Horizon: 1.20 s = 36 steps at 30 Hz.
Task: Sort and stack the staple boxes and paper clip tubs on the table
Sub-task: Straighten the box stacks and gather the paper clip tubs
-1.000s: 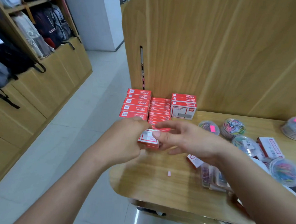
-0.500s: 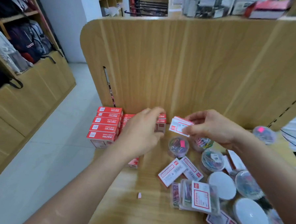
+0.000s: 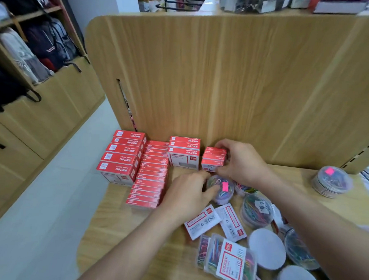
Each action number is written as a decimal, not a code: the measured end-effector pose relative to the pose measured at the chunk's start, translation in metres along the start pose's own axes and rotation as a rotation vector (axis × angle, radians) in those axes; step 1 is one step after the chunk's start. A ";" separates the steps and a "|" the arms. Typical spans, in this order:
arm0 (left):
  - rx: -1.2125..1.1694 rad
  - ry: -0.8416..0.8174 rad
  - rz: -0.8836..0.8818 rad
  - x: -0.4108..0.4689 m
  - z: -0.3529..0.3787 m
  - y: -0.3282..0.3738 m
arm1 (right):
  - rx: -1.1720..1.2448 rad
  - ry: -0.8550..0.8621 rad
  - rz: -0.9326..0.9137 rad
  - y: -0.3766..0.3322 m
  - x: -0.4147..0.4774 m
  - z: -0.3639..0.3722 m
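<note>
Wooden table point(image 3: 131, 233) against tall panel point(image 3: 224, 88) — right hand point(image 3: 240, 164) clasping box stack point(image 3: 213, 159); tub point(image 3: 221, 190) just beside at 6 o'clock, cupped by left hand point(image 3: 187, 195).

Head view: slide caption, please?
Right hand grips a short stack of red staple boxes by the wooden panel; left hand rests on a pink-stickered paper clip tub.

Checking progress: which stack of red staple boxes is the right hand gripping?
The small stack farthest right, with the right hand curled round it; the three others stand to its left.
</note>
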State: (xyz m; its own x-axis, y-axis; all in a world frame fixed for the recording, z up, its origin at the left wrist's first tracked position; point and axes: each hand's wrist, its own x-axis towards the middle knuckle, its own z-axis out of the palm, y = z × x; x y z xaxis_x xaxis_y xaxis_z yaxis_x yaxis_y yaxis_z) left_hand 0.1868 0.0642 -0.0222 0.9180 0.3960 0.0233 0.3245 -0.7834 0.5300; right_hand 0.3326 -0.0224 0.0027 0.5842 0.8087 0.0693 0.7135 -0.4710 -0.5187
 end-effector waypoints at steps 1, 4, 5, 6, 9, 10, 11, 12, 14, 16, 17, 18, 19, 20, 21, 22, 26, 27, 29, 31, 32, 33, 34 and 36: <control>-0.016 0.031 -0.010 -0.001 -0.003 -0.001 | 0.014 -0.003 0.005 0.000 0.000 0.000; -0.100 0.251 -0.047 -0.001 -0.019 -0.010 | 0.087 0.020 0.033 0.002 -0.003 -0.010; -0.108 0.342 -0.038 -0.001 -0.027 -0.012 | 0.130 0.034 0.040 0.002 -0.004 -0.016; -0.094 0.417 -0.028 0.000 -0.034 -0.016 | 0.170 0.035 0.041 0.002 -0.004 -0.021; 0.154 0.447 -0.044 0.010 -0.045 -0.030 | 0.124 -0.025 -0.004 -0.003 -0.003 -0.028; 0.249 0.399 -0.055 0.015 -0.046 -0.035 | 0.093 -0.044 -0.005 -0.005 -0.002 -0.026; 0.309 0.337 -0.071 0.018 -0.046 -0.038 | 0.079 -0.056 0.007 -0.006 -0.002 -0.023; 0.333 0.283 -0.087 0.022 -0.046 -0.039 | 0.091 -0.068 0.032 -0.005 -0.002 -0.020; 0.324 0.235 -0.097 0.025 -0.047 -0.037 | 0.192 -0.085 0.064 -0.005 -0.005 -0.016; 0.265 0.300 -0.030 0.019 -0.050 -0.032 | 0.293 -0.089 0.049 -0.007 -0.011 -0.016; 0.214 0.352 0.030 0.012 -0.053 -0.029 | 0.303 -0.095 0.024 -0.011 -0.014 -0.016; 0.157 0.366 0.081 0.005 -0.054 -0.027 | 0.283 -0.113 -0.007 -0.016 -0.017 -0.014; 0.114 0.316 0.107 -0.004 -0.055 -0.025 | 0.242 -0.136 -0.042 -0.023 -0.020 -0.012; 0.094 0.218 0.099 -0.012 -0.056 -0.023 | 0.199 -0.155 -0.070 -0.029 -0.021 -0.007; 0.103 0.114 0.079 -0.019 -0.056 -0.022 | 0.165 -0.166 -0.088 -0.034 -0.022 -0.003; 0.139 0.042 0.060 -0.022 -0.056 -0.023 | 0.145 -0.175 -0.089 -0.037 -0.021 0.003; 0.332 0.018 0.026 -0.019 -0.053 -0.032 | 0.068 -0.155 -0.108 -0.040 -0.021 0.027; 0.361 0.029 0.024 -0.017 -0.052 -0.033 | 0.030 -0.145 -0.118 -0.040 -0.022 0.031; 0.405 0.036 0.017 -0.014 -0.048 -0.036 | -0.057 -0.151 -0.123 -0.040 -0.023 0.037; 0.494 0.028 0.027 -0.012 -0.044 -0.039 | -0.141 -0.152 -0.130 -0.037 -0.027 0.036; 0.533 0.031 0.031 -0.010 -0.041 -0.040 | -0.185 -0.153 -0.125 -0.035 -0.029 0.033; 0.558 0.044 0.030 -0.009 -0.040 -0.041 | -0.226 -0.154 -0.122 -0.033 -0.031 0.029; 0.579 0.065 0.027 -0.008 -0.039 -0.041 | -0.261 -0.165 -0.113 -0.030 -0.033 0.025; 0.624 0.115 0.026 -0.007 -0.038 -0.040 | -0.314 -0.186 -0.102 -0.026 -0.035 0.024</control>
State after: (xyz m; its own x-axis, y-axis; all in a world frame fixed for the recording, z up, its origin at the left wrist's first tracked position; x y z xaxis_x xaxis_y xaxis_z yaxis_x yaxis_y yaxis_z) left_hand 0.1584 0.1109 -0.0112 0.9080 0.3953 0.1390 0.4067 -0.9112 -0.0654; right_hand 0.2844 -0.0300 -0.0065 0.4439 0.8938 -0.0637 0.8653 -0.4461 -0.2288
